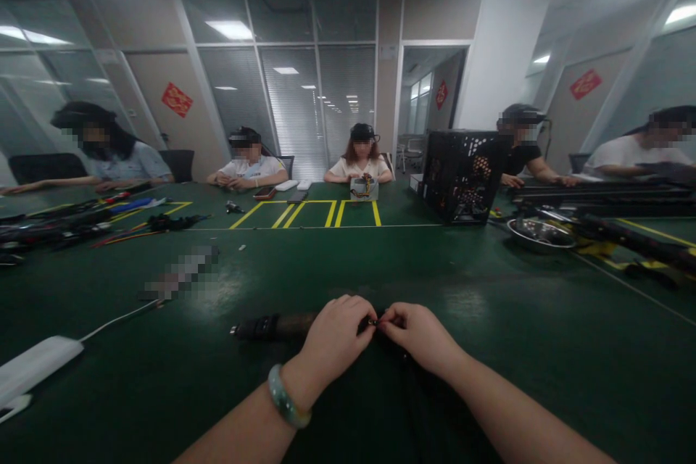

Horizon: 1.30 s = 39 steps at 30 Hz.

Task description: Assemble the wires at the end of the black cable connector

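A dark, tube-shaped tool (293,325) with a silver tip at its left end lies crosswise in front of me, its right part hidden by my left hand. My left hand (340,333) is closed over that end, thumb and forefinger pinched together. Facing it, my right hand (421,333) also pinches, fingertips almost touching those of the left. Between the fingertips shows a tiny dark piece with brass-coloured glints (373,322), too small to name. Something dark, perhaps a cable, runs down below my right hand, hard to make out on the dark green table (304,406).
A white power strip (40,370) with a cord is at left, beside a blurred-out object (182,274). Cables and tools (54,225) pile up further back. A black computer case (462,177) and metal bowl (541,232) stand right. Several people sit around the table.
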### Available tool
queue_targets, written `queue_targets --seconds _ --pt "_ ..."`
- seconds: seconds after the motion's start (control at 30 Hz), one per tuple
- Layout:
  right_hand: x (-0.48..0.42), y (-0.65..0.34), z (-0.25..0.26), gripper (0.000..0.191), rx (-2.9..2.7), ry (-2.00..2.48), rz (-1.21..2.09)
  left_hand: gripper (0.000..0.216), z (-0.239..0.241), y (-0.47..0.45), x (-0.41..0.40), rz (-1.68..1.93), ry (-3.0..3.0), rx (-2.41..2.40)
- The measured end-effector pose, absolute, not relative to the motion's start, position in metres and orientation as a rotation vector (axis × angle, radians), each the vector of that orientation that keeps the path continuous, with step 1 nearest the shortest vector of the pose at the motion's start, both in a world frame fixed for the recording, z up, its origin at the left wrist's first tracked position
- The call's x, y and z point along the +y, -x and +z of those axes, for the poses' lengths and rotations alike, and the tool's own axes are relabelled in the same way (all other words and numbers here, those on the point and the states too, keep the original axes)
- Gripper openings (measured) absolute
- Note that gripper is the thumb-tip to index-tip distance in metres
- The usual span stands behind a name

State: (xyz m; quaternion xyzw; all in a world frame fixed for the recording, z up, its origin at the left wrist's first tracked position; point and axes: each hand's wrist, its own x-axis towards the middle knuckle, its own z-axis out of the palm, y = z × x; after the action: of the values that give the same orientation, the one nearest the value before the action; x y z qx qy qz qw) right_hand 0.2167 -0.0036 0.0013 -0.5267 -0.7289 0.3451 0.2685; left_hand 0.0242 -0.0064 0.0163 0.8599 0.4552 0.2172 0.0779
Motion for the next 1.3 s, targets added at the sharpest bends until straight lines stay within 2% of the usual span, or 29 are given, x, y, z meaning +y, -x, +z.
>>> queue_targets --seconds 0.77,1.3 --pt "0.003 -0.218 -0.013 0.009 -1.926 1.393 0.833 0.008 0.015 -0.026 -0.004 0.605 -2.512 1.441" --pt "-0.004 -0.217 -0.006 0.010 -1.817 1.418 0.909 0.009 0.013 -0.024 -0.003 0.597 -2.545 1.419"
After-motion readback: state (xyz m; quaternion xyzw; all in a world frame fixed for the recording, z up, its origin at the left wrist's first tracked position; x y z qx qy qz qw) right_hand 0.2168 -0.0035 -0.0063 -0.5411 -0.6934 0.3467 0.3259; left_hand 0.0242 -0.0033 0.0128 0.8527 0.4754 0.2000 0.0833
